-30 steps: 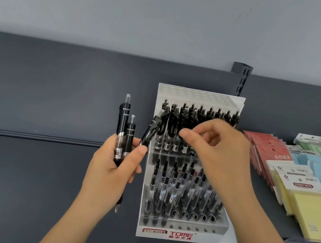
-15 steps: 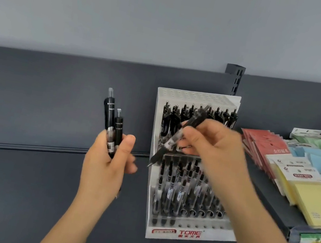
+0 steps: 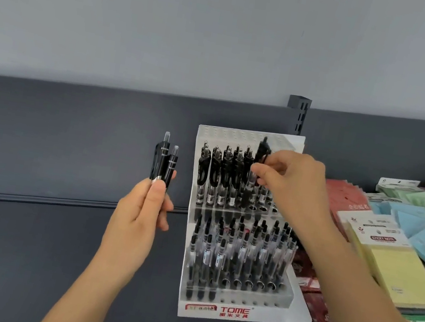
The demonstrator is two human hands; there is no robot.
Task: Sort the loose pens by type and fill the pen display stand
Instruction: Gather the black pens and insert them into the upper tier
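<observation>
A white tiered pen display stand [image 3: 233,310] marked TOME stands on the dark shelf, its upper and lower rows holding several black pens. My left hand [image 3: 138,221] grips two black pens [image 3: 163,162] upright, to the left of the stand. My right hand [image 3: 291,184] pinches one black pen [image 3: 256,168] nearly upright over the upper row, its tip down among the holes there. The lowest front row of holes is mostly empty.
Yellow sticky-note pads [image 3: 396,271], blue and green pads [image 3: 420,214] and red packets [image 3: 346,198] lie on the shelf right of the stand. A dark slotted upright [image 3: 299,113] rises behind the stand. The dark shelf [image 3: 18,254] stretches left.
My right hand took one pen from my left hand, turned it upright and brought it down into the stand's upper row. My left hand moved slightly away with the two other pens.
</observation>
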